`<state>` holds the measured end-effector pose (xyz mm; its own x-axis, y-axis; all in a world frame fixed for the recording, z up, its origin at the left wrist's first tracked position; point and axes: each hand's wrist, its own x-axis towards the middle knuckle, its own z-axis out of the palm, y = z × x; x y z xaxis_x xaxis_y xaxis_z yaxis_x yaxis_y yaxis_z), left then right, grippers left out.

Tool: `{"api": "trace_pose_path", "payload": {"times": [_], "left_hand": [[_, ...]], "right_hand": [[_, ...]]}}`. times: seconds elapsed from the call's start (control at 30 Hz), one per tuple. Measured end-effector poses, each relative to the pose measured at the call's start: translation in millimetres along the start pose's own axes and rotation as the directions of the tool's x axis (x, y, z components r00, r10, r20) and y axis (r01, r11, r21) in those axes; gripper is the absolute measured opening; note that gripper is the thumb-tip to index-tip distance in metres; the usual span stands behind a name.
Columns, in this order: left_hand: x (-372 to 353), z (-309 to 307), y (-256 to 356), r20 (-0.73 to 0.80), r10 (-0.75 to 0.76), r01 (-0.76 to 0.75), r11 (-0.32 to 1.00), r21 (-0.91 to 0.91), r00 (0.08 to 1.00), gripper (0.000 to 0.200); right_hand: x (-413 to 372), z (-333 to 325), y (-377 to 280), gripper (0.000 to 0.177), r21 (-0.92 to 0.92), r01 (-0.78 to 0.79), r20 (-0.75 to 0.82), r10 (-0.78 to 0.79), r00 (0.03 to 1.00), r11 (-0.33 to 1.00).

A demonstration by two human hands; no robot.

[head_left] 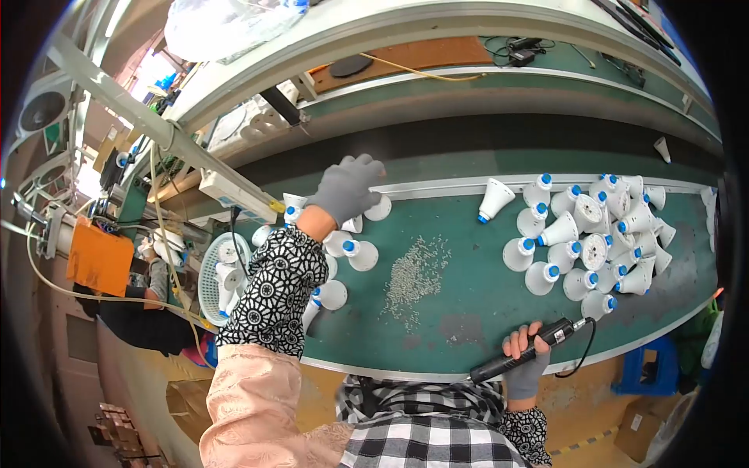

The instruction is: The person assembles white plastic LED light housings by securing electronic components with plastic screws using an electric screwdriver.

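Note:
My left hand [347, 189], in a grey glove with bare fingertips, is stretched over the left side of the green work surface [476, 300]. Its fingers are partly spread, and right by them is a white cone-shaped lamp housing [379, 207]; whether they touch cannot be seen. More white housings, several with blue ends [349, 246], stand and lie below this hand. Near the front edge my right hand [527, 360] is wrapped round a black electric screwdriver [558, 333], tip to the left and cord at the right end. Between the hands lies a scattered pile of small screws [417, 277].
A large cluster of white housings [593, 234] fills the right of the surface. One housing [495, 200] lies apart. At left are a pale green basket [209, 285] with parts and another person's arm [156, 288]. A shelf [468, 23] spans the back; a blue stool [647, 366] stands lower right.

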<state>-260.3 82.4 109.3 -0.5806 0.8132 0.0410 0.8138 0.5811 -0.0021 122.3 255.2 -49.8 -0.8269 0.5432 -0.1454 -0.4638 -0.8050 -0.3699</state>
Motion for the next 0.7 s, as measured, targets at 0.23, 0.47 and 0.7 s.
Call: {"api": "trace_pose_path", "payload": {"times": [0.23,0.47,0.7], "left_hand": [[21.2,59.3,-17.9,0.352,-0.040,-0.152,0.852,0.500,0.935,0.028],[19.3,49.0,-23.7,0.306,0.051,-0.156,0.930,0.332,0.951,0.021],[-55.8,-6.6,35.9,0.154,-0.163,0.220,0.820,-0.528,0.975,0.051]], "right_hand": [[0.1,-2.6,0.4,0.019,-0.034,0.001,-0.012,-0.002,1.000,0.999],[-1.5,3.7,0.1,0.017,-0.054,0.025,-0.009,-0.026,1.000,0.998],[-1.9,60.9,-6.9,0.030,-0.242,0.010,0.108,0.017,0.994,0.970]]}}
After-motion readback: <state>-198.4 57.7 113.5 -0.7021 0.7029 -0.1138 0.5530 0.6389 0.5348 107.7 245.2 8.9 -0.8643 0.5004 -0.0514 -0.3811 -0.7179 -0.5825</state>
